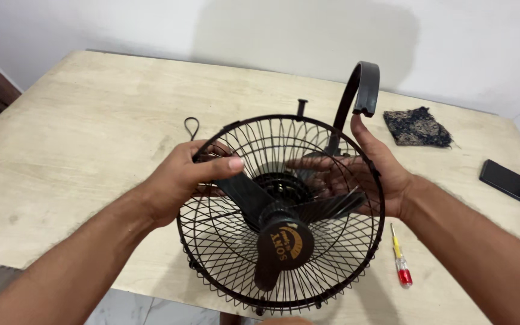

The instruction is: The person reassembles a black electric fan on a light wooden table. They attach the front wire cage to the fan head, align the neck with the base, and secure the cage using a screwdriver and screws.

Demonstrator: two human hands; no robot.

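A small black fan (278, 241) with a round wire guard (212, 253), dark blades and a round hub cap is held above the near edge of a pale wooden table (91, 120). My left hand (188, 180) grips the guard's upper left rim, thumb lying over the wires. My right hand (368, 171) cups the guard's right side from behind, fingers spread along the wires. A curved black bracket (359, 90) rises from the fan behind my right thumb.
A screwdriver (400, 262) with a yellow shaft and red handle lies on the table by my right wrist. A dark patterned cloth (417, 127) sits at the back right, a black phone (513, 185) at the right edge, and a small wire loop (191, 127) beyond my left hand.
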